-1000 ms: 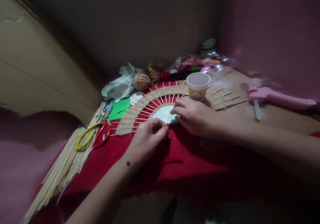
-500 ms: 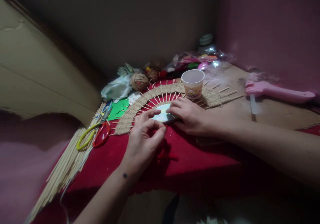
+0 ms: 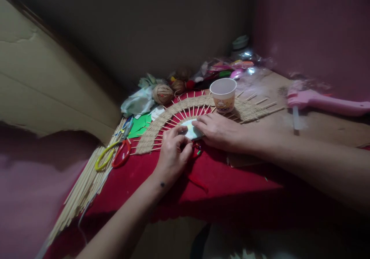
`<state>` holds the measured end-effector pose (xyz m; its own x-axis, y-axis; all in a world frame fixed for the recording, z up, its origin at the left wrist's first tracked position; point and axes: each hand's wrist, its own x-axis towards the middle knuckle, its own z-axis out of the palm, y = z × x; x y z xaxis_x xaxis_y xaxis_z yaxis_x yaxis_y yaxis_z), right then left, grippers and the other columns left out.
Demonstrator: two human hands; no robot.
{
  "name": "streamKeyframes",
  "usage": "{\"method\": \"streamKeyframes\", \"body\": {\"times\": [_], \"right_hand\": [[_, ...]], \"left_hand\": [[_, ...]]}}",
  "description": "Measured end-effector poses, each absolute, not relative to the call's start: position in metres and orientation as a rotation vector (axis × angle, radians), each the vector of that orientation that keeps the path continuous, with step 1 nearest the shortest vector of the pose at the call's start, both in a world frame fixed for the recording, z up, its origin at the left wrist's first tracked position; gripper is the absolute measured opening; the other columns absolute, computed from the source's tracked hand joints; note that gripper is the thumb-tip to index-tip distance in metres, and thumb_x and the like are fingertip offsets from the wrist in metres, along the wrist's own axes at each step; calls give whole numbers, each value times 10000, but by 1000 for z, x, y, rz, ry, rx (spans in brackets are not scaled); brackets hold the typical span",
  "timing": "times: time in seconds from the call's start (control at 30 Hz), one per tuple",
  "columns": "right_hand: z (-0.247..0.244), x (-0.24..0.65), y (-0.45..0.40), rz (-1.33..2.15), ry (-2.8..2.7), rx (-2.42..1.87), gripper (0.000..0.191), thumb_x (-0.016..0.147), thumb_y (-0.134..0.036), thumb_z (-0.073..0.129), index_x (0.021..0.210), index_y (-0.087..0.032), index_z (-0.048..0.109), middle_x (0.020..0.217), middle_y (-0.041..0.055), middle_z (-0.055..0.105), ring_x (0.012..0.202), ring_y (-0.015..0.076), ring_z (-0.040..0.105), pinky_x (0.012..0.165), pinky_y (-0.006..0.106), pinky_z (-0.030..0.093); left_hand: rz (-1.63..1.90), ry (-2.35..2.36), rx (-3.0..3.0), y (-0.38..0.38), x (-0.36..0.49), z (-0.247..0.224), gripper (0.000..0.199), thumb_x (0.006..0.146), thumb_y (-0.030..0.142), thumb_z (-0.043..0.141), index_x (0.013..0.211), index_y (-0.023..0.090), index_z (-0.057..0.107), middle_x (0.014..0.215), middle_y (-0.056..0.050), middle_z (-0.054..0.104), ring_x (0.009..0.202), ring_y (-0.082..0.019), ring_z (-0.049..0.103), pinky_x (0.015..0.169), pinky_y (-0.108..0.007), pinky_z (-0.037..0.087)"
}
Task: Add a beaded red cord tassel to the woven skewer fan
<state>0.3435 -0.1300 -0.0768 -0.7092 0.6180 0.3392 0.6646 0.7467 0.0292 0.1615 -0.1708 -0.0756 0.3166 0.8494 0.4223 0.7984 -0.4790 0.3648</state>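
A half-round woven twine fan (image 3: 153, 137) with thin sticks spreads over the red cloth. At its inner centre lies a small pale piece with a blue-green and yellow pattern (image 3: 191, 129). My right hand (image 3: 221, 132) rests flat over the right side of this piece, fingers stretched out. My left hand (image 3: 177, 147) is at its left edge, fingers curled, thumb and forefinger pinched together; what they hold, if anything, is hidden. A small red and green bit (image 3: 198, 151) sits beside the left fingertips. Below it lies a red strip (image 3: 199, 182).
A paper cup (image 3: 223, 95) stands on the fan. Scissors (image 3: 121, 155) and a bundle of sticks (image 3: 78, 191) lie left, near green sheets (image 3: 140, 125). Twine balls (image 3: 162, 94) are behind; a pink glue gun (image 3: 326, 101) lies right on cardboard (image 3: 326, 130).
My left hand has shifted right and its fingers have curled in more. The right hand stays on the pale piece. The view has moved slightly.
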Motion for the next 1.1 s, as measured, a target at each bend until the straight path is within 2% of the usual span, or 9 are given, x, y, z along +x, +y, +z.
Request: {"method": "streamKeyframes", "body": {"times": [0.23, 0.57, 1.1], "right_hand": [[-78, 344, -131, -246, -2615, -985, 274, 909, -161, 415, 1117, -66, 566, 1053, 170, 608, 879, 259, 540, 751, 368, 378], [-81, 344, -130, -290, -2606, -989, 288, 925, -190, 407, 1147, -72, 547, 1064, 171, 609, 878, 261, 539, 743, 358, 355], [-83, 342, -131, -284, -2571, -1026, 322, 946, -174, 368, 1212, -71, 516, 1105, 180, 609, 894, 251, 558, 753, 364, 367]], "left_hand": [[926, 1586, 2590, -170, 166, -83, 118, 783, 101, 614, 695, 177, 631, 1131, -102, 603, 1062, -268, 508, 930, -514, 434], [1047, 1597, 2712, -171, 171, -87, 123, 777, 72, 597, 705, 171, 594, 1029, -109, 610, 992, -261, 515, 881, -472, 467], [935, 1520, 2980, -169, 170, -90, 97, 841, 82, 488, 804, 143, 554, 941, -125, 572, 875, -234, 519, 766, -433, 488]]}}
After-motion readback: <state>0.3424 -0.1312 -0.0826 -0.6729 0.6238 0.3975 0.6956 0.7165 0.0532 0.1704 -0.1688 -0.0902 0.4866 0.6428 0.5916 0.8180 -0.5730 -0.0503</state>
